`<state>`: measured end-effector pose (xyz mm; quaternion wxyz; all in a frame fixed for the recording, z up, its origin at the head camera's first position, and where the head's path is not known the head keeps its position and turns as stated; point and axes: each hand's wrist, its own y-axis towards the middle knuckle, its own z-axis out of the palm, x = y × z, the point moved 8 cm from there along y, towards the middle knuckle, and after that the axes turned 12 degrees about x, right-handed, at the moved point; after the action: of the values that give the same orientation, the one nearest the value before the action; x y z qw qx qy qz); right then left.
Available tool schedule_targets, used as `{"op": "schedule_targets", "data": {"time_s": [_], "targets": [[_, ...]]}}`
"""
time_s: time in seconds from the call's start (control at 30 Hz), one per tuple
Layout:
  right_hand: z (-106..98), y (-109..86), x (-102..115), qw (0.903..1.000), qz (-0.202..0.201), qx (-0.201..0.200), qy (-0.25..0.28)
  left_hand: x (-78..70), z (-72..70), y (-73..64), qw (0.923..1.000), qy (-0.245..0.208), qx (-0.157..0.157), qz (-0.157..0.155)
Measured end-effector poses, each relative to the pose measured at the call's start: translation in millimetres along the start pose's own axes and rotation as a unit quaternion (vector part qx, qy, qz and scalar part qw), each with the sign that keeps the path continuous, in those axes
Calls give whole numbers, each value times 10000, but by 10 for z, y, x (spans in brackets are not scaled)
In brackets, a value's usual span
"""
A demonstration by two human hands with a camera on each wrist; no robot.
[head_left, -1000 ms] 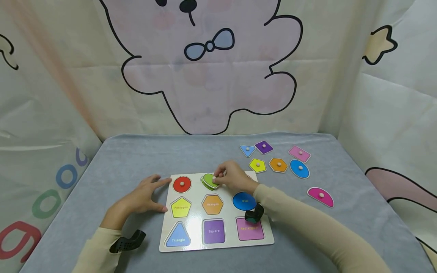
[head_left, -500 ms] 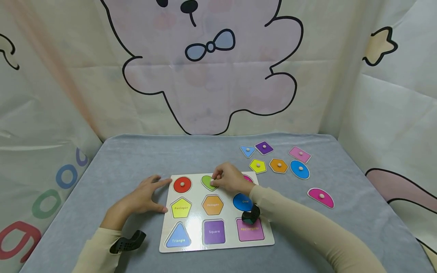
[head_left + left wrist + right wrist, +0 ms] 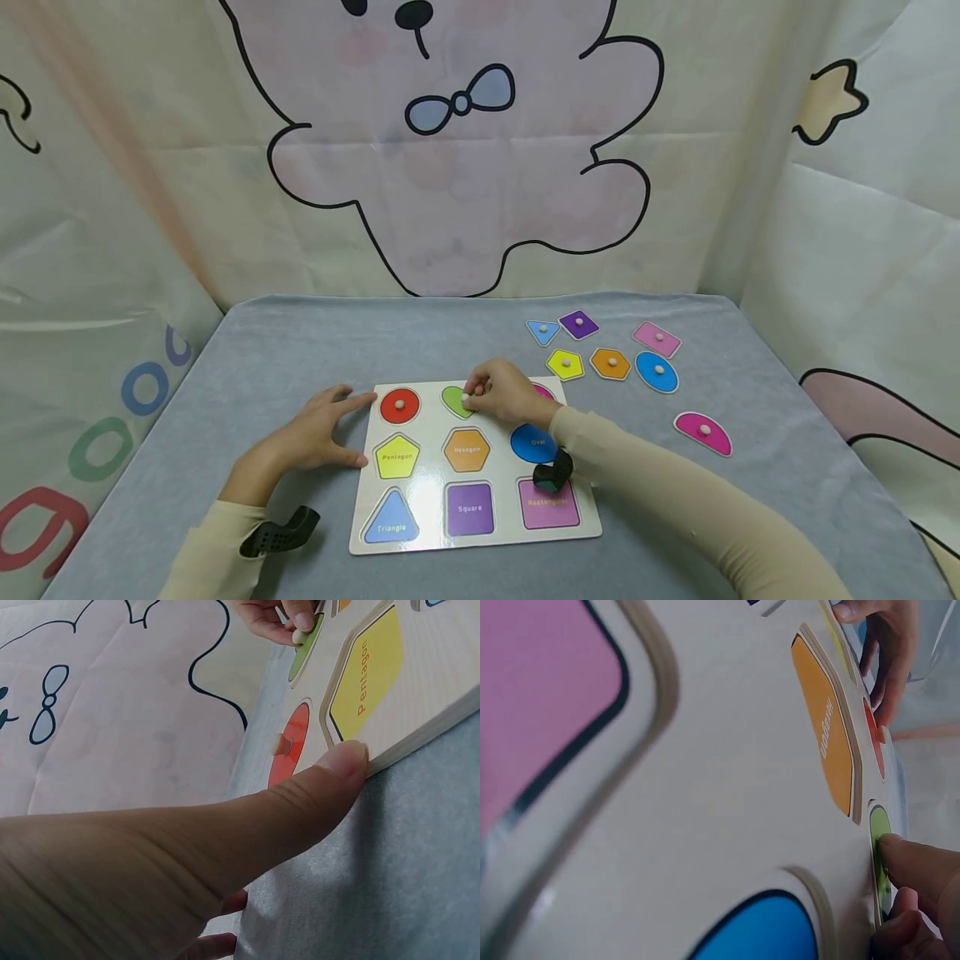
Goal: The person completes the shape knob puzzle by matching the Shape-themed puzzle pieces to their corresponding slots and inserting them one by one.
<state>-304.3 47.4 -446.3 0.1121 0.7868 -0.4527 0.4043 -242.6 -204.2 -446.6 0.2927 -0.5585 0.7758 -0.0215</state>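
Observation:
A white shape-puzzle board (image 3: 431, 492) lies on the table. At its back middle is a green heart-shaped puzzle piece (image 3: 453, 402), which looks level in its recess. Fingers and thumb of my right hand (image 3: 513, 396) pinch the knob of this piece and hide part of it; the right wrist view shows the thumb against the green heart (image 3: 880, 829). My left hand (image 3: 315, 429) spreads its thumb and fingers against the board's left edge, with the thumb on the corner of the rim in the left wrist view. A red circle piece (image 3: 399, 406) with a knob sits in the recess nearest the left fingertips.
Printed recesses on the board include a yellow pentagon (image 3: 397, 457), an orange hexagon (image 3: 467, 450) and a purple square (image 3: 470, 509). Several loose knobbed pieces lie behind and right of the board, among them a blue oval (image 3: 657, 372) and a magenta semicircle (image 3: 703, 433).
The green heart piece has gone from standing offset over its printed recess to lying level with it. My right hand moved slightly left with it. My left hand stays still.

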Motion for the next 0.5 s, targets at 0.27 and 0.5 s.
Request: {"op": "schedule_targets", "data": {"time_s": [0.27, 0.5], "targets": [[-15, 1, 38, 9999, -31, 77, -142, -9, -6, -5, 10000, 43, -44, 69], [-11, 15, 22, 9997, 94, 130, -190, 6, 4, -1, 10000, 18, -16, 8]]}}
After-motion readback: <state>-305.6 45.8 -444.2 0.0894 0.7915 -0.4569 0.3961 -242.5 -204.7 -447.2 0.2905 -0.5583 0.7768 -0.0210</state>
